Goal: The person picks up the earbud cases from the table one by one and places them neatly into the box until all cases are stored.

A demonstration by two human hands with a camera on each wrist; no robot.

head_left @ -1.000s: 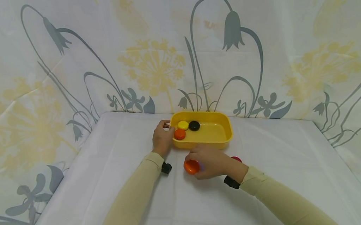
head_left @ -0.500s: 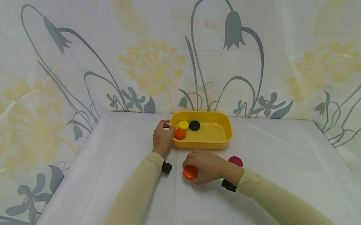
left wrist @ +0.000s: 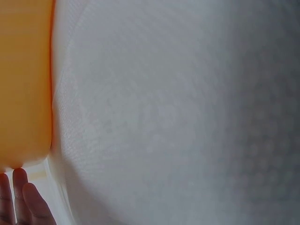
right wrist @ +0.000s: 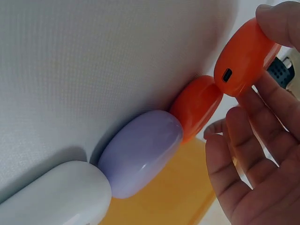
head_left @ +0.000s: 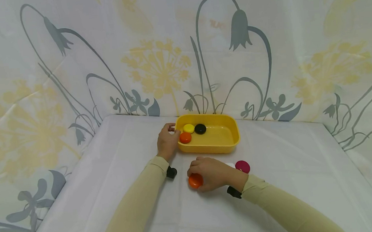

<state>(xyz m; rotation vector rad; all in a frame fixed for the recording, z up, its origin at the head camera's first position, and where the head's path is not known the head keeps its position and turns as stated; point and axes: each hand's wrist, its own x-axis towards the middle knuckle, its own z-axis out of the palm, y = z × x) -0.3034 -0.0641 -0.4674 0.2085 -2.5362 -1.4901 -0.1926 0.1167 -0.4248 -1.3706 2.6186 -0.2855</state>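
My right hand (head_left: 211, 173) pinches an orange rounded disc (right wrist: 244, 58) by its edge, thumb on one side and fingers on the other. A small dark slot shows on the disc's side. Beside it in the right wrist view are a red-orange disc (right wrist: 197, 107), a lavender disc (right wrist: 140, 152) and a white disc (right wrist: 58, 194), in a row; in the head view the hand hides most of them. My left hand (head_left: 167, 143) holds the left end of a yellow tray (head_left: 208, 150), its thumb over the rim and its fingertips (left wrist: 19, 180) against the outer wall.
Inside the tray lie a yellow disc (head_left: 188, 129), a black disc (head_left: 200, 129) and an orange disc (head_left: 185, 138), grouped at the left. A magenta disc (head_left: 242, 167) sits behind my right wrist on the white cloth (head_left: 180, 214). Flower-patterned fabric (head_left: 168, 52) rises behind the tray.
My right hand has moved a little toward me and to the left with the orange disc, uncovering the magenta disc and part of the white one. The left hand and tray stay still.
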